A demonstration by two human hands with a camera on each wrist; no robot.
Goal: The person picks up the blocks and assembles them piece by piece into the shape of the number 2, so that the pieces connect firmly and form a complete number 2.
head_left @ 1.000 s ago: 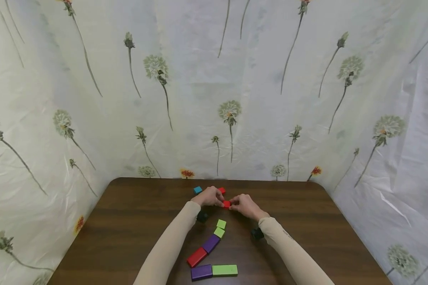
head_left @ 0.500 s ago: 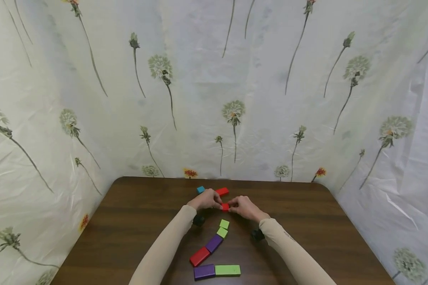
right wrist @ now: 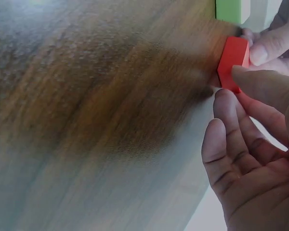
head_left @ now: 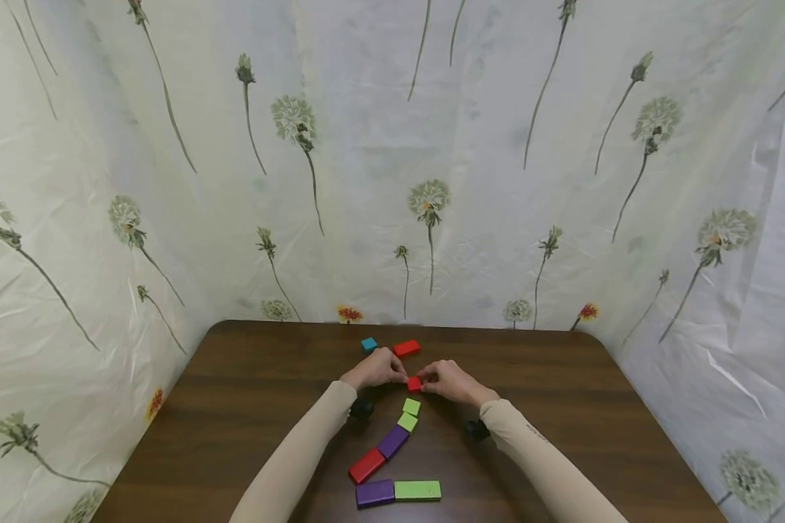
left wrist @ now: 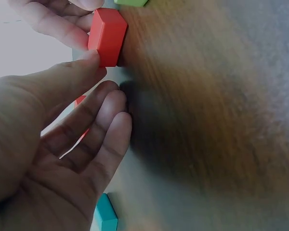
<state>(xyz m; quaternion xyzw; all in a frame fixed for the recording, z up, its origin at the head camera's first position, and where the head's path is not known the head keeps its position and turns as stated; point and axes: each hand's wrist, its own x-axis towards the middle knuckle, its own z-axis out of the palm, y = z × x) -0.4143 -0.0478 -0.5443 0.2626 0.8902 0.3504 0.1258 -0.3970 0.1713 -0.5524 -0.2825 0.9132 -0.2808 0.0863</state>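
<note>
A small red block (head_left: 414, 384) sits between both hands just above or on the brown table, beyond the row of blocks. My left hand (head_left: 378, 368) pinches its left side with thumb and fingertips, and my right hand (head_left: 453, 382) pinches the right side. In the left wrist view the thumb meets the edge of the red block (left wrist: 111, 38), while the other fingers lie loosely bent below. The right wrist view has the thumb on the near face of the red block (right wrist: 232, 62). Closest in front of it is a green cube (head_left: 412, 407).
A second green cube (head_left: 408, 422), a purple block (head_left: 393, 442) and a red block (head_left: 367, 465) continue the slanting row. Nearer lie a purple block (head_left: 375, 494) and a long green block (head_left: 417, 491). Behind the hands are a blue block (head_left: 369, 345) and another red block (head_left: 406, 349).
Both hands have brought the small red block slightly nearer to the green cubes. The red block behind the left hand shows more fully now. The head view has shifted a little.
</note>
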